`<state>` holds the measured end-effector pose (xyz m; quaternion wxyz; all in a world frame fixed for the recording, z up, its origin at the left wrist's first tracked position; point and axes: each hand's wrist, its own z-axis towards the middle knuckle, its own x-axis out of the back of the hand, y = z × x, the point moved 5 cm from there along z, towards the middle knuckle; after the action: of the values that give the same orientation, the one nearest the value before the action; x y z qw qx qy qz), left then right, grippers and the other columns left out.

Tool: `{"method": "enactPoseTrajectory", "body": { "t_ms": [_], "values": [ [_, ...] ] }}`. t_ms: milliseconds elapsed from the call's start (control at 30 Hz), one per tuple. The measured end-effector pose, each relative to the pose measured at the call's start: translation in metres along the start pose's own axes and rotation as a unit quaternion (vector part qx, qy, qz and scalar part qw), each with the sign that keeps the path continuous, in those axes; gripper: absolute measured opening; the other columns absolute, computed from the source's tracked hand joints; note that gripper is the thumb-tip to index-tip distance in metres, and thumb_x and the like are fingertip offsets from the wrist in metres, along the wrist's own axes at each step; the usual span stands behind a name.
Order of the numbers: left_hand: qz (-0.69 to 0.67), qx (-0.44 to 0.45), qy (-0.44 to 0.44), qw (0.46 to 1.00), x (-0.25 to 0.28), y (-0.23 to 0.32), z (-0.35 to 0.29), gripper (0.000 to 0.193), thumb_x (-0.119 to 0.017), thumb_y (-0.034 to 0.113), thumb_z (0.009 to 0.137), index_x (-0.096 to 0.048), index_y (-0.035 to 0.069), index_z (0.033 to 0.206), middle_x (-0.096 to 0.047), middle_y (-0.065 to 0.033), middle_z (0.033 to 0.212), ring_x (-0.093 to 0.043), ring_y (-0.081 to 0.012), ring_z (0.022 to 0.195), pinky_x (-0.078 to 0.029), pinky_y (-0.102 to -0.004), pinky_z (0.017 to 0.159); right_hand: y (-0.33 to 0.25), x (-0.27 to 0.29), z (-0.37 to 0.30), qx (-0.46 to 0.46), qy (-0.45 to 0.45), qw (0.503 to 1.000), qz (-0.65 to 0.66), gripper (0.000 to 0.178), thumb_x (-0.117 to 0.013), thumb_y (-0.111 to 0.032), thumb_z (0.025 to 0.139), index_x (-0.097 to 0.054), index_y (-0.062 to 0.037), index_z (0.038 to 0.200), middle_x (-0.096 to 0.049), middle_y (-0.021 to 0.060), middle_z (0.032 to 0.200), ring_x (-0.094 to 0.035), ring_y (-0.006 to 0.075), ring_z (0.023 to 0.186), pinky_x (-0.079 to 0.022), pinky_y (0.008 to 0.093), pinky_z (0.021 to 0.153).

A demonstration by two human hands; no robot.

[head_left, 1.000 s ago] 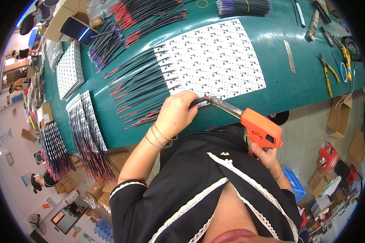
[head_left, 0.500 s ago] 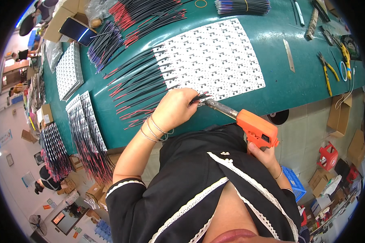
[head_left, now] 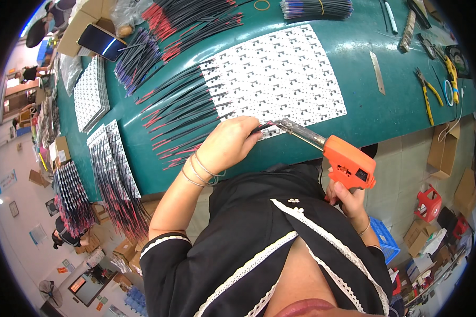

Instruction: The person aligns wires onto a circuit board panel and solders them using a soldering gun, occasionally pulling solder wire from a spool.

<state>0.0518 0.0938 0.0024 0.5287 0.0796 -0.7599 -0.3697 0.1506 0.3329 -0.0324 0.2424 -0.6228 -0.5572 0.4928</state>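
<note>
Spanning the upper half of the frame, a green worktable (head_left: 391, 113) is carrying a white circuit panel (head_left: 280, 76) at centre, red-and-black wires (head_left: 177, 124) fanning off its left edge, more wire bundles (head_left: 190, 21) at upper left, and yellow-handled pliers (head_left: 431, 95) at upper right. Cardboard boxes (head_left: 444, 150) are sitting on the tiled floor at right. The left hand (head_left: 227, 145) is curling closed, pinching a thin dark wire (head_left: 262, 128) at the panel's lower edge. The right hand (head_left: 349, 201) is gripping the handle of an orange soldering gun (head_left: 346, 166), its metal tip meeting that wire.
</note>
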Motion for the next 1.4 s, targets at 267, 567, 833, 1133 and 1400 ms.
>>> {"method": "enactPoseTrajectory", "body": {
  "t_ms": [267, 567, 833, 1133, 1400],
  "values": [
    [-0.009, 0.006, 0.162, 0.987, 0.016, -0.006, -0.007, 0.011, -0.057, 0.005, 0.079, -0.053, -0.002, 0.087, -0.056, -0.0148, 0.075, -0.054, -0.0311, 0.067, -0.043, -0.0331, 0.064, -0.004, -0.002, 0.006, 0.015, -0.010, 1.000, -0.017, 0.042, -0.058, -0.024, 0.080, -0.044, 0.0050, 0.107, -0.045, 0.0037, 0.056, -0.043, 0.0099, 0.041, -0.036, 0.0235, 0.041],
    [-0.020, 0.077, 0.140, 0.987, 0.009, -0.012, -0.010, 0.015, -0.065, 0.005, 0.069, -0.055, -0.001, 0.077, -0.054, -0.0144, 0.069, -0.054, -0.0323, 0.063, -0.044, -0.0358, 0.056, -0.001, -0.006, 0.010, 0.033, -0.028, 0.998, -0.047, 0.033, -0.059, -0.017, 0.081, -0.047, 0.0028, 0.105, -0.051, 0.0034, 0.063, -0.046, 0.0082, 0.045, -0.039, 0.0214, 0.042],
    [0.002, 0.040, 0.163, 0.986, 0.008, -0.010, -0.011, 0.012, -0.065, 0.006, 0.069, -0.055, -0.001, 0.074, -0.055, -0.0131, 0.069, -0.055, -0.0312, 0.064, -0.045, -0.0358, 0.057, 0.003, -0.005, 0.013, 0.032, -0.051, 0.996, -0.060, 0.033, -0.061, -0.013, 0.080, -0.048, 0.0012, 0.107, -0.053, 0.0023, 0.069, -0.049, 0.0067, 0.049, -0.040, 0.0202, 0.043],
    [0.003, 0.026, 0.162, 0.986, 0.008, -0.009, -0.010, 0.010, -0.064, 0.004, 0.069, -0.057, 0.000, 0.075, -0.056, -0.0121, 0.070, -0.056, -0.0303, 0.065, -0.045, -0.0352, 0.058, 0.003, -0.008, 0.015, 0.006, -0.051, 0.997, -0.063, 0.034, -0.060, -0.011, 0.080, -0.047, 0.0011, 0.109, -0.054, 0.0032, 0.076, -0.049, 0.0062, 0.051, -0.041, 0.0207, 0.043],
    [0.013, 0.024, 0.167, 0.986, 0.007, -0.005, -0.010, 0.010, -0.064, 0.003, 0.068, -0.057, 0.000, 0.073, -0.055, -0.0128, 0.067, -0.054, -0.0294, 0.060, -0.043, -0.0335, 0.054, 0.000, -0.012, 0.016, -0.007, -0.044, 0.996, -0.075, 0.035, -0.060, -0.009, 0.079, -0.047, 0.0019, 0.109, -0.054, 0.0029, 0.076, -0.049, 0.0054, 0.052, -0.041, 0.0202, 0.043]
  ]
}}
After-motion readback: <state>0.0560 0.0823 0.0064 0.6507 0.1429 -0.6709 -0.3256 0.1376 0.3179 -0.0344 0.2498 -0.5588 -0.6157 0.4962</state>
